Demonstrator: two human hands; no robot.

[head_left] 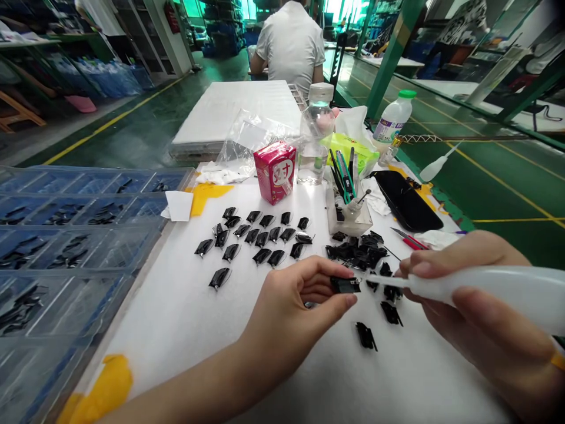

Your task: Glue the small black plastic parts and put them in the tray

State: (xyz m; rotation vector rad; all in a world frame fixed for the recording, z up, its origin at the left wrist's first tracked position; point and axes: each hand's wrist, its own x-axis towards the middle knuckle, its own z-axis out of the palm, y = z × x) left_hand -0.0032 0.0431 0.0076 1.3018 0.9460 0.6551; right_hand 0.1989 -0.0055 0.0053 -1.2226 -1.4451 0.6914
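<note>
surface: white foam sheet (198,330) over the bench, yellow tape patch (101,386) at its near left edge
landmark: red-pink cardboard drink carton (276,172), upright at the far middle of the sheet
left hand (291,312): nearer than the carton, thumb and fingertips pinching a small black plastic part (345,285)
right hand (477,312): near right of the carton, fingers wrapped round a white plastic squeeze bottle (485,288)
parts: few loose black clips (366,335) near the hands; loose black heap (357,250) right-front of the carton; glossy black pieces in rows (260,235) just in front of it
trays: clear bluish compartment trays (75,235) left of the carton, dark parts inside
beside carton: clear plastic water bottle (314,138) just right; clear box of pens (348,209) and black phone (406,201) further right
room: green workshop floor with yellow lines; person in a white shirt (291,44) seated beyond the carton, back turned
cut off: squeeze bottle body leaves the frame on the right; trays run off the left edge
hard to tell: part's shape, partly covered by the thumb; tray contents blurred
part axis: long axis roughly left-right across the view, right end facing the nozzle
nozzle: thin, points left, tip at the part's right end
</note>
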